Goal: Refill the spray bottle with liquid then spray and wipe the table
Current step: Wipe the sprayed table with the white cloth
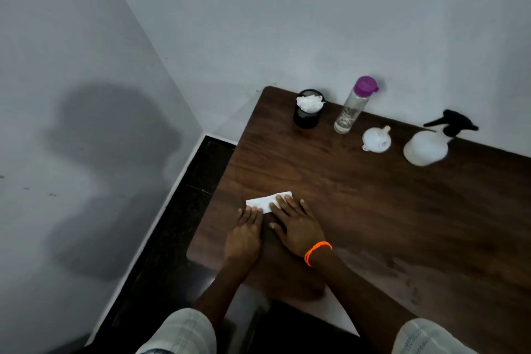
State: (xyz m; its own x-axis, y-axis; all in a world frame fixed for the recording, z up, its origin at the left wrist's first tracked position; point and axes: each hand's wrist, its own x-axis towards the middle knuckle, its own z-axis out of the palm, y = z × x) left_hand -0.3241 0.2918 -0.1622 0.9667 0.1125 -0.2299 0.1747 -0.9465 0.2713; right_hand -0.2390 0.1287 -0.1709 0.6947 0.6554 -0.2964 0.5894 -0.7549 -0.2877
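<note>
Two hands lie flat on the dark wooden surface (373, 210), near its left edge, both pressing one folded white tissue (260, 202). The left hand (245, 231) has straight fingers laid together, their tips on the near corner of the tissue. The right hand (296, 223) is spread, its fingers straight and resting across the tissue's right end; neither hand curls round anything. One orange band (317, 251) circles the right wrist.

Along the far edge stand four things, well apart from the hands. One black cup (307, 112) holds crumpled white tissue at its mouth. Just right of it stands one clear bottle (350, 112) with a purple cap; it looks almost empty, though a little liquid may sit at the bottom. Next comes one small white funnel (376, 138), lying on the surface with its spout pointing up and right. Farthest right is one spray bottle (425, 146) with a translucent white body and a black trigger head, which is fitted on; its fill level cannot be read through the cloudy wall.

Grey walls meet behind the surface, and a dark floor (172, 238) shows at left.
</note>
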